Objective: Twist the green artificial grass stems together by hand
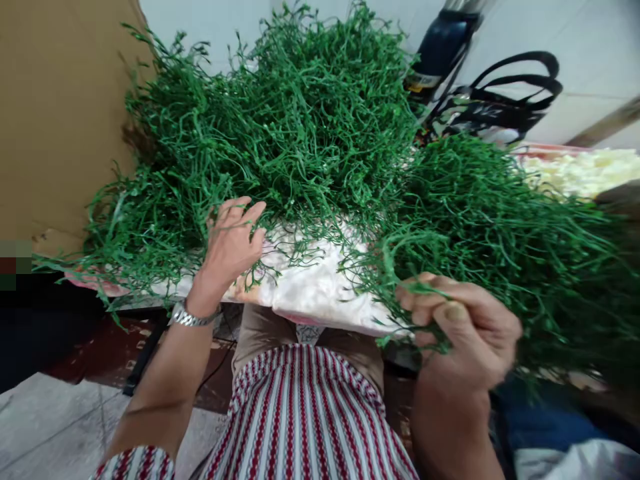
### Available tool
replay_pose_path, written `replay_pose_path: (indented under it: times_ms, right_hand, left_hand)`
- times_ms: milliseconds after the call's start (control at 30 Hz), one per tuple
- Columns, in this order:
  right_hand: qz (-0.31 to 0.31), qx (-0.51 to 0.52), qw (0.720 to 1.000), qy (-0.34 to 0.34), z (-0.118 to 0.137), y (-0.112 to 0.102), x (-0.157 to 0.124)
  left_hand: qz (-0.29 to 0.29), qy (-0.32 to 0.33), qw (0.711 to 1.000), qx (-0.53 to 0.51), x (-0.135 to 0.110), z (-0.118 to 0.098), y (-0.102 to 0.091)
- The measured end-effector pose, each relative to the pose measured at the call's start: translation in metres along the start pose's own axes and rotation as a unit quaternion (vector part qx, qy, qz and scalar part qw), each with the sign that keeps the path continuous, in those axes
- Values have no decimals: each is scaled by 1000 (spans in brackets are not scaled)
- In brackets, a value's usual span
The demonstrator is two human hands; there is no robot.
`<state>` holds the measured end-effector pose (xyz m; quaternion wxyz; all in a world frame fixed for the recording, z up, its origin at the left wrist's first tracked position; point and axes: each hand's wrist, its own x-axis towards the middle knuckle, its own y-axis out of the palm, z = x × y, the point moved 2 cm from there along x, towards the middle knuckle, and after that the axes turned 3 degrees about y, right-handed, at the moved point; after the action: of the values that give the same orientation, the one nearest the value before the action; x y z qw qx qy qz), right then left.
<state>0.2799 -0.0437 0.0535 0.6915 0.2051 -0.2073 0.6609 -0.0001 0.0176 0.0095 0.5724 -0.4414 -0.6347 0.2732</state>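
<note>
Thin green branching sprigs, plastic-looking, lie in a large heap [300,113] across the back and left of the table. A second heap of the same sprigs [480,213] spreads over the right side. My left hand [233,240] is at the front edge of the large heap, palm down with its fingers apart, and stems pass around the fingertips. In front of the right heap, my right hand [465,327] is closed in a pinch on a green sprig [425,288]. Part of that sprig is hidden by the fingers.
A white, shiny cover [315,287] shows on the tabletop between the hands. Brown cardboard [65,120] stands at the left. Behind the heaps are a dark bottle [443,50] and a black-handled bag [505,110]. Pale yellow pieces [585,170] fill a pinkish container at the right.
</note>
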Motion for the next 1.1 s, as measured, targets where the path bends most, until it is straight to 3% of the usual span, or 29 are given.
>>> replay_pose_path:
  times_ms: [100,267,333,433,533,700,767,900,1100]
  right_hand:
    - [63,8,998,-11,-8,4,-8]
    - [165,-38,985,-45,-5,9,-14]
    - [215,-95,969,-74,-3,15,-16]
    - [263,-189,939,-117,-4,26,-17]
    - [268,-248,925,-104,-7,29,-15]
    - [218,-215,951,-45,-17,17,-15]
    - [216,-194,957,-28,-23,14,-18]
    - [256,-183,949,-33,-33,24,-30]
    - [198,-265,942,-50,-51,35,-35]
  left_hand:
    - [3,43,999,-31,-17,-15,-24]
    - [-67,122,981,-132,-47,-60,-60]
    - [-45,185,958,-214,-54,-84,-65]
    - [11,253,921,-295,-60,-110,-56]
    - [-26,189,920,-344,-67,-106,-38]
    - [-61,-37,908,-413,-88,-71,-19]
    - [-77,-88,894,-433,-94,-64,-16]
    - [-122,-110,871,-463,-98,-60,-10]
    - [-145,-104,839,-514,-95,-58,-5]
